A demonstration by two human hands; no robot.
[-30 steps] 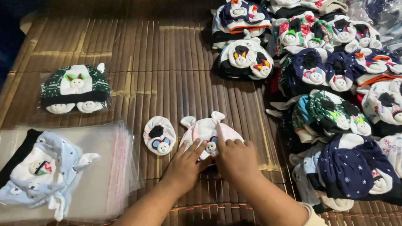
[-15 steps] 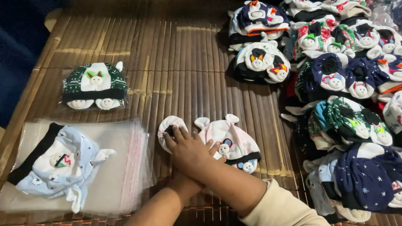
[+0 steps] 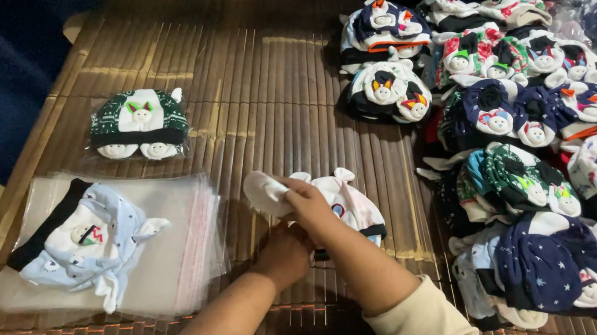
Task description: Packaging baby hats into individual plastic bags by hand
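Baby hat sets on a slatted bamboo tabletop, partway through packing. The right hand is closed on a small white mitten, lifted just off the pale pink hat that lies near the middle of the front edge; the left hand rests beside it, touching the hat's near side, and whether its fingers are curled or spread cannot be told. One set appears finished: a green patterned set in a clear bag lies toward the left edge. Nearer the front left corner, a light blue set sits on top of a stack of clear plastic bags, apparently not yet bagged. Along the right edge a large heap of unbagged sets remains, so most of the work is judged still to be done.
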